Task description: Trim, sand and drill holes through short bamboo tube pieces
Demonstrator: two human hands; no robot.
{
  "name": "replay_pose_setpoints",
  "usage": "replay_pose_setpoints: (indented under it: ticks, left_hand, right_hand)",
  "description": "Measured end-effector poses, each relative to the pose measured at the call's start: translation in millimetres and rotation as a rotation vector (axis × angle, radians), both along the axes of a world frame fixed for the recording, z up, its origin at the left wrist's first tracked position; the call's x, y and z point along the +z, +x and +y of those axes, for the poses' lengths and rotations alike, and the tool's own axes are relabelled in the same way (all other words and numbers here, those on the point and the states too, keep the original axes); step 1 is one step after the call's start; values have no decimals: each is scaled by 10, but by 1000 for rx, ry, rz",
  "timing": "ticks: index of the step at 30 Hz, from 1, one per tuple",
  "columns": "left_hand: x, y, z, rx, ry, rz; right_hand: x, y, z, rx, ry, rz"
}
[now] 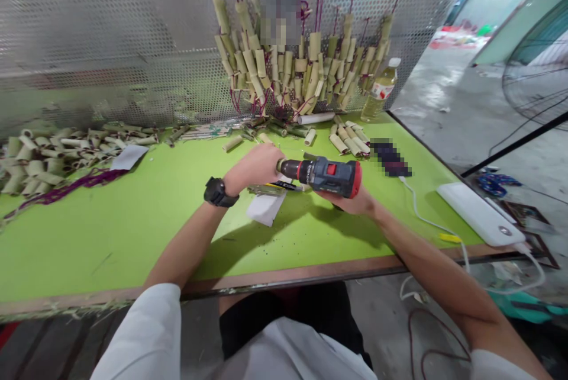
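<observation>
My right hand (350, 201) is wrapped around the grip of a dark grey and red cordless drill (332, 176), which points left. My left hand (257, 166), with a black watch on its wrist, is closed around a short bamboo piece (280, 166) right at the drill's nose. Most of that piece is hidden by the fingers, and I cannot see the drill bit. Below the left hand, thin bamboo strips (266, 190), a black and yellow tool (288, 186) and a white paper (266, 209) lie on the green table (155, 214).
Many cut bamboo tubes (35, 161) are heaped at the left beside purple cord (84, 183). Strung bamboo pieces (313, 72) hang on the perforated metal panel (133, 25). An oil bottle (379, 93), a phone (390, 158) and a white power bank (479, 214) stand or lie rightward.
</observation>
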State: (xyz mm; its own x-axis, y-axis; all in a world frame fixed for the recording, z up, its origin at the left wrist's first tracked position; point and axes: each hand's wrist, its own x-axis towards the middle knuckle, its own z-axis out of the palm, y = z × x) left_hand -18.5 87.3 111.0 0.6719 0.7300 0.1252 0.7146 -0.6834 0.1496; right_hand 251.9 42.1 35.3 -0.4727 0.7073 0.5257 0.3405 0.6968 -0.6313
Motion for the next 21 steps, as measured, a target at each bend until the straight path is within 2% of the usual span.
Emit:
replay_pose_setpoints:
  ticks: [3,6,8,11,16,18,21]
  left_hand:
    - [-19,116,-21,100,260,-3]
    - [-25,178,-32,114,407,-25]
    - [-15,182,-46,99,461,-32]
    - [31,170,-101,107,456,4]
    - [123,163,-288,221,354,126]
    - [135,147,-334,243,313,154]
    - [126,93,-291,203,230,146]
  right_hand:
    - [80,59,-26,-43,-248,35]
    - [133,130,-85,-38,-481,-1]
    - [137,154,-118,-66,-540,-16]
    - [93,132,-130,-130,-474,-18]
    - [-39,56,-82,-156,-164,126]
    - [-72,46,-69,-152,-136,114]
    - [-75,21,-54,-148,-110,77]
